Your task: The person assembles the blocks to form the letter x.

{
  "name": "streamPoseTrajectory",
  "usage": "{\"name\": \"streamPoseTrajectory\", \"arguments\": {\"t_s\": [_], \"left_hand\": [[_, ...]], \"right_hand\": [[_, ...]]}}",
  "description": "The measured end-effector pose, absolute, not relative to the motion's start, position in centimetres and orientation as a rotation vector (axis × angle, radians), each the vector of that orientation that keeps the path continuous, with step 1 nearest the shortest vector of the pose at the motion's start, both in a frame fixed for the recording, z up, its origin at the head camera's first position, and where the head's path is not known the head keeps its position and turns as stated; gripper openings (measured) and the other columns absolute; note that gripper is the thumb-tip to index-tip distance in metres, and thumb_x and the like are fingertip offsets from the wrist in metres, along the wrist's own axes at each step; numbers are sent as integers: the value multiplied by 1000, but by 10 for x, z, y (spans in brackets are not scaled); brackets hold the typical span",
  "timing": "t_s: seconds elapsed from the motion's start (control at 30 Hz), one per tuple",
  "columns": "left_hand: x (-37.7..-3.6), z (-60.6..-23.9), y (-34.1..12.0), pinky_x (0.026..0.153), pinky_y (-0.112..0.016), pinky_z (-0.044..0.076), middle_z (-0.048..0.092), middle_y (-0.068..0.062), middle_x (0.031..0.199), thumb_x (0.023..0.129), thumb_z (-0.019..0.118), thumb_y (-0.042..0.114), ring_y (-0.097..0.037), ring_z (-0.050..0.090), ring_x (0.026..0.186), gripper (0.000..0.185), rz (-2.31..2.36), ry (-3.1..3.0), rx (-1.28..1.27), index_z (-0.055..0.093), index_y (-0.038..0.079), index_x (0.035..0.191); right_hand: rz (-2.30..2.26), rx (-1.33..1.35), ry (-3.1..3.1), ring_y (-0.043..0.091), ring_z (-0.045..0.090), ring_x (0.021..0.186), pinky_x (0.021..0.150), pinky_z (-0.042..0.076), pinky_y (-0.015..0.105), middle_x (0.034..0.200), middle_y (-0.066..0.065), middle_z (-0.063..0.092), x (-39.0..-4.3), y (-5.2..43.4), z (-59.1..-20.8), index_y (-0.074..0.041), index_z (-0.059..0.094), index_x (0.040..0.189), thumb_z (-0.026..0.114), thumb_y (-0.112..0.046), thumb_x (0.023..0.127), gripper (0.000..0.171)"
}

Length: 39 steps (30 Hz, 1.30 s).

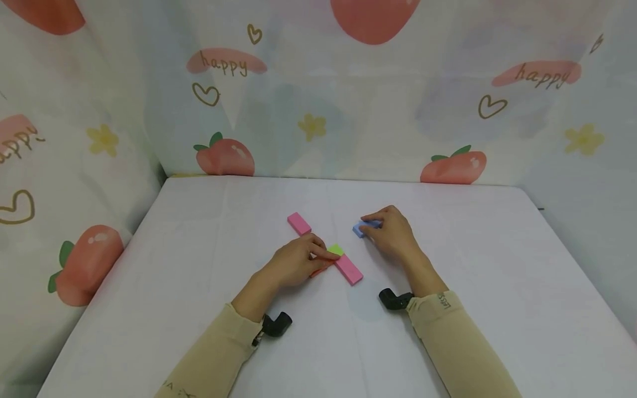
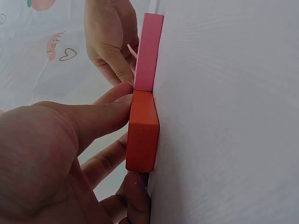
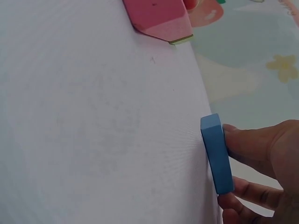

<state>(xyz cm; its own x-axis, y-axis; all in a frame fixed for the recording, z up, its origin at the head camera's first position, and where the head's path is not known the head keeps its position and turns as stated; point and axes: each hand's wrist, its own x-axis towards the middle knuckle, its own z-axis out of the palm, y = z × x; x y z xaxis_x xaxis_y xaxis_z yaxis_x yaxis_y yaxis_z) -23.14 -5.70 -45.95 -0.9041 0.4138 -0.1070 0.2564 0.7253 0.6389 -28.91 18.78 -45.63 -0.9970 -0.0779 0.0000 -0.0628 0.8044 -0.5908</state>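
Head view shows the white table [image 1: 199,309] with a small cluster of blocks near its middle, well away from every edge. Going from the left, a long pink block [image 1: 300,223] lies slanted, its far end pointing toward the back-left corner. Your left hand [image 1: 297,261] rests across its middle with the fingers curled, and the left wrist view shows what they pinch: an orange block [image 2: 142,133] flat on the cloth, thumb on one long side and fingers on the other, its end butted against the pink block's end face. A small green block [image 1: 336,250] sits just beside your fingertips, touching the pink strip (whether it lies on the strip or against it I cannot tell). Further right, your right hand [image 1: 390,233] covers a blue block [image 1: 360,228]; the right wrist view shows the fingers [image 3: 254,142] curled against one flat side of it, so it is gripped, though the thumb is hidden.

My reading is that you are fitting pieces together, the orange one being seated now. The next move likely calls for bringing the blue block toward the cluster without knocking the green one.
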Motion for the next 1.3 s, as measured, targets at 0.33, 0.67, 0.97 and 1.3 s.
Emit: {"name": "streamPoseTrajectory", "arguments": {"t_s": [0.33, 0.67, 0.97, 1.3], "left_hand": [[-232, -459, -57, 85, -32, 43, 54, 13, 116, 93, 64, 29, -12, 53, 105, 24, 936, 2682, 535, 71, 45, 111], [-232, -459, -58, 85, -31, 44, 54, 14, 117, 93, 63, 30, -11, 53, 106, 25, 930, 2681, 543, 70, 46, 112], [-233, -460, -58, 86, -32, 44, 55, 12, 117, 93, 64, 29, -12, 54, 106, 25, 941, 2685, 556, 70, 44, 112], [-233, -460, -57, 86, -32, 44, 54, 12, 117, 93, 64, 31, -12, 53, 107, 25, 941, 2684, 551, 70, 46, 111]], "right_hand": [[-961, -118, 2948, 28, 52, 98, 88, 42, 43, 122, 15, 51, -289, 188, -454, -13, 73, 114, 70, -31, 88, 32], [-948, -87, 2927, 28, 53, 101, 88, 44, 42, 119, 12, 51, -289, 187, -454, -16, 73, 113, 71, -32, 87, 30], [-934, -92, 2903, 27, 51, 100, 86, 43, 41, 118, 11, 52, -290, 186, -452, -17, 73, 112, 70, -32, 88, 29], [-944, -67, 2886, 28, 50, 102, 84, 42, 40, 117, 10, 51, -289, 186, -452, -18, 74, 111, 70, -32, 88, 27]]}}
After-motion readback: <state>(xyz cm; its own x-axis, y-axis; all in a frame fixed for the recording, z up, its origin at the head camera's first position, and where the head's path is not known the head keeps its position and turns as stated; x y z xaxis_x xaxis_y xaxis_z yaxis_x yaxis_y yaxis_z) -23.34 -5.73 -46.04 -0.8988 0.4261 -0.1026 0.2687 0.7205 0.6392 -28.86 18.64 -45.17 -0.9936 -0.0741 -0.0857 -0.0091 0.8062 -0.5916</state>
